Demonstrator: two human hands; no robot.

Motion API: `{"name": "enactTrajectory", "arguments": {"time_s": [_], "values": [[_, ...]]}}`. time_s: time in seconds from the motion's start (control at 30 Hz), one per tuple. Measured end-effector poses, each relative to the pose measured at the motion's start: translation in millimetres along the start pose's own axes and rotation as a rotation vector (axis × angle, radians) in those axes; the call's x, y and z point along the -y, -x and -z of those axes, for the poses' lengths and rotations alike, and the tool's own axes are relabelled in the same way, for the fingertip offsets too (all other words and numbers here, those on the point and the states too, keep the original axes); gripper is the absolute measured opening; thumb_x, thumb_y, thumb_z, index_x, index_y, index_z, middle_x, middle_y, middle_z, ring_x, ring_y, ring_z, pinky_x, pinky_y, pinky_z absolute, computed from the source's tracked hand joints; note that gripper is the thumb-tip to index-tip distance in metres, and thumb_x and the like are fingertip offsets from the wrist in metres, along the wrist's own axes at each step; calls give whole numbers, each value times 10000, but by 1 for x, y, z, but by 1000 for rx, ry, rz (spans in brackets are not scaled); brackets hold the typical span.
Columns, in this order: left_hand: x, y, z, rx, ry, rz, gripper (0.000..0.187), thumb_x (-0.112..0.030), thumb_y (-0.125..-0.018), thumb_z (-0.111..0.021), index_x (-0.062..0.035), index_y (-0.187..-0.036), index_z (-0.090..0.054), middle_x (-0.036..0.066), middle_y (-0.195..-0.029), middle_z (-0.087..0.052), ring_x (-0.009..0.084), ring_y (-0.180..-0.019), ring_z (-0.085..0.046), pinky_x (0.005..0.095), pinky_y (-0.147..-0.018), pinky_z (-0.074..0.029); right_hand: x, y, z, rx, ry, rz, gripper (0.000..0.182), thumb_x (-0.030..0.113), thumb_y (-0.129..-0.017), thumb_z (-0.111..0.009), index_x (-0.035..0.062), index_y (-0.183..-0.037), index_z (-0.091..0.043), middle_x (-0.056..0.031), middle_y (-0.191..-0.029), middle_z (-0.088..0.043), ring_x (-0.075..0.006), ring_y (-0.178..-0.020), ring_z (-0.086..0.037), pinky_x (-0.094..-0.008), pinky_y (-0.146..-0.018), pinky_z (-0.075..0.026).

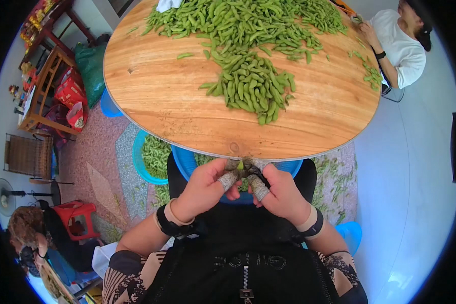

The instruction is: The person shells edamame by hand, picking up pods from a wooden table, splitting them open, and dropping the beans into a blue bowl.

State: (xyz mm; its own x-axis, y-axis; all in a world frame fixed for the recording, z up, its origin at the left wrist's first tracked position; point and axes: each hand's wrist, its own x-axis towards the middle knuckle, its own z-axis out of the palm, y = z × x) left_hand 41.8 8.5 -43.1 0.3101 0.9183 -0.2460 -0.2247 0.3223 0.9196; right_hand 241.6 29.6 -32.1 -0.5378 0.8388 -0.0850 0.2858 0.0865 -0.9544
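Note:
My left hand [202, 183] and my right hand [285, 195] meet just below the table's near edge, over a blue basin [186, 161] at my lap. Pinched between their fingertips is a green soybean pod [240, 165], mostly hidden by the fingers. Grey, worn tape wraps several fingers and thumbs, and something dark is around a right finger. A small heap of soybean pods [253, 87] lies on the round wooden table [162, 109] before me, joining a much larger pile [238, 23] at the back.
At the right edge of the table sits a person in a white top [401, 48], a hand near the pods. A turquoise tub [137, 161] of pods stands left on the floor, and pods [329, 182] litter the right. Another person [61, 238] is by a red stool [76, 213].

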Motion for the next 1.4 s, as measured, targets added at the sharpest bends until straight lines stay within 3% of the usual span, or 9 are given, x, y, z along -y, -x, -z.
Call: {"name": "enactTrajectory", "arguments": {"time_s": [0.4,0.63,0.7,0.97,1.03,1.1,1.27,1.33,1.4], "values": [[-3,2,0,-79,-878,-358,100,27,-868,-523,23,-928,-602,48,-741,-612,101,-624,-613,245,-558,-489,-2,-3,2,111,-458,-264,308,76,-914,-520,64,-1221,-542,15,-716,-560,-50,-506,-485,-200,-447,-409],[5,0,15,220,466,260,175,-178,-926,-573,-20,-1001,-587,62,-780,-627,125,-583,-565,235,-536,-453,-5,1,6,239,-849,-342,296,95,-902,-555,75,-1198,-559,-10,-697,-544,-113,-518,-518,-247,-460,-424],[9,-2,12,284,625,262,197,-206,-931,-574,-26,-1011,-585,51,-788,-628,121,-586,-558,221,-533,-443,-26,-2,-1,-137,327,472,332,63,-819,-599,67,-1150,-588,-93,-724,-579,-265,-615,-585,-347,-549,-477],[17,-9,7,8,-343,-42,117,-71,-887,-572,-23,-992,-587,-10,-724,-559,50,-570,-488,213,-529,-426,-29,-1,0,-84,280,281,389,81,-754,-630,73,-1142,-596,-141,-768,-583,-347,-736,-600,-405,-629,-492],[16,-11,9,2,-377,-41,188,3,-785,-587,-13,-972,-584,42,-726,-584,138,-590,-559,277,-538,-454,-22,1,1,-73,473,279,394,107,-761,-641,61,-1147,-581,-149,-779,-595,-353,-737,-605,-406,-636,-500],[13,-10,8,-121,-1193,-530,281,53,-694,-558,-8,-967,-583,135,-776,-600,289,-690,-606,358,-580,-481,-25,3,-1,-96,458,268,385,113,-763,-645,48,-1137,-577,-149,-777,-595,-351,-735,-606,-407,-634,-502],[16,-5,11,-101,-1111,-482,341,62,-721,-545,-6,-1055,-567,163,-895,-626,310,-762,-625,359,-635,-505,-11,-1,5,-188,391,193,357,118,-768,-654,21,-1100,-566,-137,-790,-603,-335,-746,-619,-415,-624,-508],[12,-4,14,60,-182,146,306,42,-835,-501,-2,-1135,-549,123,-985,-652,193,-772,-646,292,-673,-522,-2,-15,15,-470,468,202,337,119,-771,-661,13,-1074,-561,-157,-827,-607,-352,-772,-620,-423,-624,-510],[0,-2,13,91,-90,174,307,29,-870,-469,0,-1167,-541,112,-1017,-647,156,-784,-639,273,-693,-523,6,-36,29,-542,616,214,311,108,-763,-657,12,-1042,-559,-168,-837,-606,-363,-770,-617,-426,-623,-509]]}}
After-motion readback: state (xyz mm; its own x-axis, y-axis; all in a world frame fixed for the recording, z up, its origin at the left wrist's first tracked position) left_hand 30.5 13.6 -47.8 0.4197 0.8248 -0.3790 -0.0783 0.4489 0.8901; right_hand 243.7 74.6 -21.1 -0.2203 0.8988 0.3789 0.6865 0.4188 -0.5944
